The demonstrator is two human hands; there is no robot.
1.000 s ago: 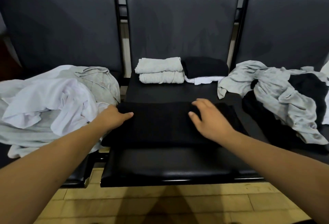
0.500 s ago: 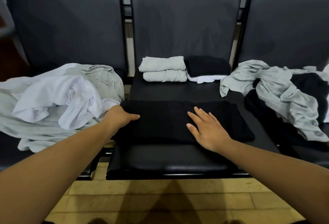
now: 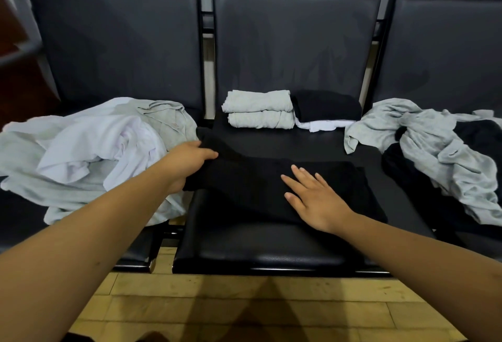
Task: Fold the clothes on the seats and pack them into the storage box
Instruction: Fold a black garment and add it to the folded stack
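Head view, looking down on the middle seat [image 3: 271, 249] in a row of dark padded seats. Finding, left of the middle seat, a loose heap of white and pale grey clothes [image 3: 81, 151], and right of it a tangle of grey and black clothes [image 3: 434, 151], neither one folded.

Seeing the black garment [image 3: 258, 186] lying across the front half of the middle seat, already narrowed to a long band, with the left end raised off the cushion. Noting at the back of the middle seat two folded grey pieces [image 3: 259, 109] stacked one on the other. Noting just beside them, to the right, a folded black piece [image 3: 326, 105] sitting on a folded white one [image 3: 323, 125]. Finding no storage box in view.

Gripping the raised left end of the black garment with the left hand [image 3: 190, 162], fingers curled round the cloth. Pressing flat on the garment's middle with the right hand [image 3: 317, 200], fingers straight and spread, grasping nothing.

Judging the cloth as light, soft and limp, not fragile: sagging wherever unsupported, draping rather than holding a crease, probably sliding a little on the smooth seat cover. Taking hold best at an end edge or both corners, pinching all layers together while pinning the fold line with a flat palm. Lifting the finished bundle from beneath to avoid unrolling.

Reading no brand, label or writing anywhere; possibly missing a dark tag against the dark cloth.
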